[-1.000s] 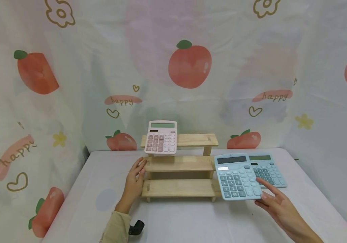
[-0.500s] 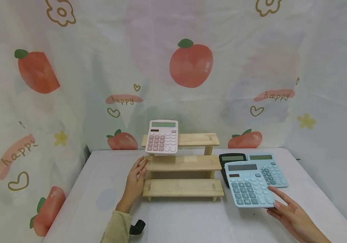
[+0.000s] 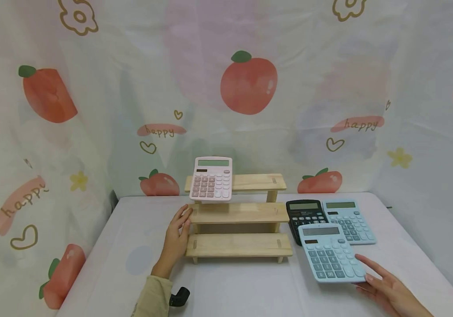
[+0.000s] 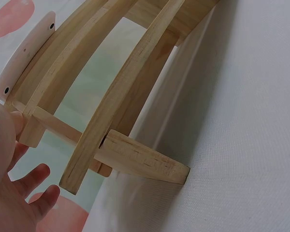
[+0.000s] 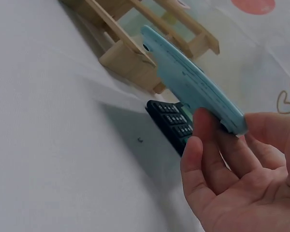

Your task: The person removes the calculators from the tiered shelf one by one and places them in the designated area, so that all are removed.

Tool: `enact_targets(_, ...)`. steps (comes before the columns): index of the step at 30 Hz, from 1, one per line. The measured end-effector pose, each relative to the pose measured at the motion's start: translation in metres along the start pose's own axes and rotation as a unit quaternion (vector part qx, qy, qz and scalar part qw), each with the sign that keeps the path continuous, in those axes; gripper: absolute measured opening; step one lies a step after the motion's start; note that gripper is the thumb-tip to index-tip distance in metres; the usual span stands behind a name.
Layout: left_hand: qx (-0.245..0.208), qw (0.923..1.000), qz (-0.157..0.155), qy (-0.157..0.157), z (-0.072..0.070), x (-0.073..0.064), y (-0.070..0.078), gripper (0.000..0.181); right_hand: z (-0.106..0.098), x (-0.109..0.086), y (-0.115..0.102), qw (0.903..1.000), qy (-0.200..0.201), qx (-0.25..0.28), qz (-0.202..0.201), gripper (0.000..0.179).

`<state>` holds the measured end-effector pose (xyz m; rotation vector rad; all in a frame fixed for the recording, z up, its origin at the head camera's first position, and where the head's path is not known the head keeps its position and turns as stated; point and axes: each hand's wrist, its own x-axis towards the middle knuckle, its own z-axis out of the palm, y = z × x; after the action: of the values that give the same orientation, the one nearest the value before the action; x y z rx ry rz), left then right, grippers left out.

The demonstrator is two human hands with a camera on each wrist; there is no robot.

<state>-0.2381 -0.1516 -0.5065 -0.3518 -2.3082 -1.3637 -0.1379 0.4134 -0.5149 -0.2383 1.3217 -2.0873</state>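
Note:
My right hand (image 3: pixel 388 286) pinches the lower right edge of a light blue calculator (image 3: pixel 329 253), thumb on one face and fingertips on the other. The right wrist view shows this calculator (image 5: pixel 193 79) tilted and raised off the cloth. A three-tier wooden display stand (image 3: pixel 239 245) stands at the middle of the table. My left hand (image 3: pixel 176 237) rests at its left side; the left wrist view shows the thumb by one board's end and the other fingers (image 4: pixel 31 181) loosely extended. A pink calculator (image 3: pixel 211 178) leans on the top tier, at the left.
Behind the held calculator lie a black calculator (image 3: pixel 303 211), partly covered in the head view, and another light blue calculator (image 3: pixel 349 220). A black elbow-shaped piece (image 3: pixel 179 297) is near the left sleeve. Printed cloth (image 3: pixel 250 145) hangs at the back and sides.
The right hand has moved right and toward the front with the held calculator, away from the stand. The black calculator has come into view behind it. The left hand stays in place.

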Motion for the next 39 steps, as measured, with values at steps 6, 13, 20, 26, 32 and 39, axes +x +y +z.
enact_targets(6, -0.003, 1.0, 0.0, -0.002, 0.0, 0.0, -0.001, 0.038, -0.007, -0.004, 0.007, 0.9981, -0.035, 0.041, 0.03, 0.057)
enact_targets(13, -0.004, 1.0, 0.001, 0.001, 0.0, 0.0, -0.001, 0.038, -0.004, -0.008, 0.01, 0.9955, 0.039, 0.001, 0.086, 0.048)
enact_targets(20, -0.005, 1.0, 0.0, 0.002, 0.0, -0.001, 0.0, 0.038, -0.004, -0.01, 0.014, 0.9882, 0.109, -0.047, 0.097, 0.038)
enact_targets(26, -0.003, 1.0, -0.002, 0.001, 0.001, -0.001, 0.001, 0.038, -0.003, -0.011, 0.014, 0.9829, 0.134, -0.07, 0.104, 0.034)
enact_targets(32, 0.0, 1.0, 0.0, 0.003, 0.001, -0.001, 0.001, 0.038, 0.008, -0.009, 0.009, 0.9574, 0.21, -0.152, 0.128, 0.069)
enact_targets(39, -0.001, 1.0, 0.005, 0.008, 0.001, -0.001, 0.001, 0.037, 0.03, 0.0, 0.005, 0.8983, 0.293, -0.287, 0.158, 0.076)
